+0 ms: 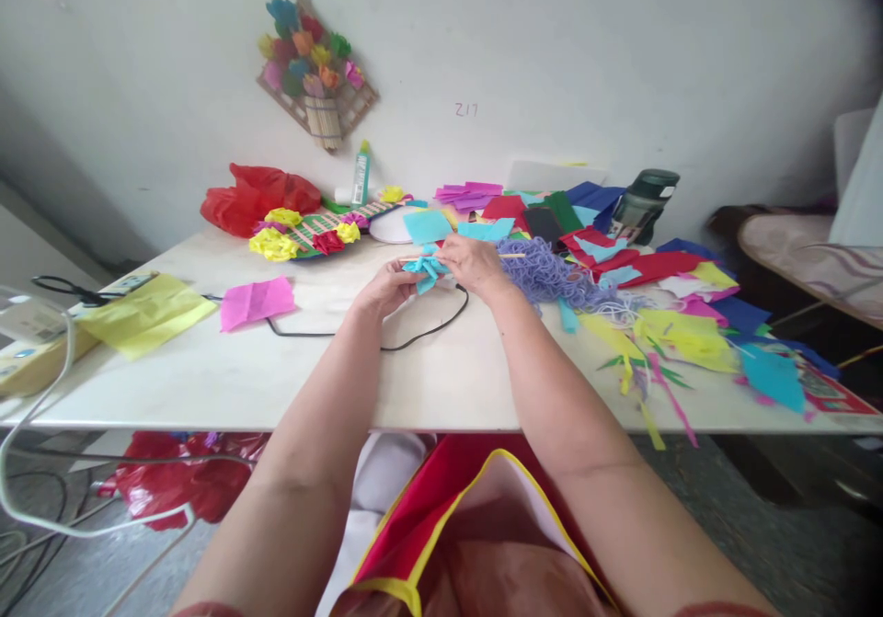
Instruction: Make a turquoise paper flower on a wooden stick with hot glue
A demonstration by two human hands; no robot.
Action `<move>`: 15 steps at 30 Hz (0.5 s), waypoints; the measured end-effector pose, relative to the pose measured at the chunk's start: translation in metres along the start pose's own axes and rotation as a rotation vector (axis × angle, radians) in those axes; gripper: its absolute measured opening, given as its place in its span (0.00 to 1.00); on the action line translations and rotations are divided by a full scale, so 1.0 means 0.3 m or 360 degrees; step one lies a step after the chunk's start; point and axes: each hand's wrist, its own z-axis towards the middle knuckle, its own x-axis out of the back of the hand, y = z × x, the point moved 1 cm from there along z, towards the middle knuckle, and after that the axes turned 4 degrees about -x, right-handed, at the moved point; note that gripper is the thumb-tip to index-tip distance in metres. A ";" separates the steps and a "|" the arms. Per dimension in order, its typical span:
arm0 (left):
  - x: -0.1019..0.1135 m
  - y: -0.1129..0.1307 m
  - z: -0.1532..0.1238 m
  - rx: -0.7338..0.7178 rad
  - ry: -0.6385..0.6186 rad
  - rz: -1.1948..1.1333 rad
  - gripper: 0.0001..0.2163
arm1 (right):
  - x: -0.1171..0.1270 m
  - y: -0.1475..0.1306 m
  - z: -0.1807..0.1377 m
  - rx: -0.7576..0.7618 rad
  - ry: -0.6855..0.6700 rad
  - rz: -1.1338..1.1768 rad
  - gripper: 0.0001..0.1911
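A piece of light-blue crepe paper (pixel 429 266) is gathered around a thin wooden stick (pixel 511 256), above the middle of the table. From the left, my left hand (pixel 390 289) pinches the bunched paper between thumb and fingers. My right hand (pixel 473 263) is closed on the stick and the paper's right side, its fingertips close to the left ones. The stick's right end sticks out past my right hand; part of it is hidden by the fingers. Behind my hands lies a flat light-blue paper piece (pixel 426 225).
Purple yarn (pixel 544 272) and many coloured paper scraps cover the right side, with a dark bottle (pixel 645 205) behind. Pink paper (pixel 258 303), yellow paper (pixel 148 314) and a paper-flower craft (pixel 310 235) lie left. A black cord (pixel 420 337) crosses the white table (pixel 441 396).
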 end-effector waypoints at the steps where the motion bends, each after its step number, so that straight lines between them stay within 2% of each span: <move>1: 0.000 -0.001 0.000 -0.0007 0.0002 -0.0001 0.17 | 0.000 -0.001 -0.001 0.0000 0.0002 -0.0012 0.18; 10: -0.001 -0.007 0.004 -0.0010 0.0054 -0.0022 0.13 | 0.026 -0.028 -0.008 0.0080 -0.0012 -0.0088 0.17; 15: 0.004 -0.010 0.007 -0.0030 0.0137 -0.0106 0.10 | 0.020 -0.045 -0.007 0.0131 0.0055 -0.0115 0.17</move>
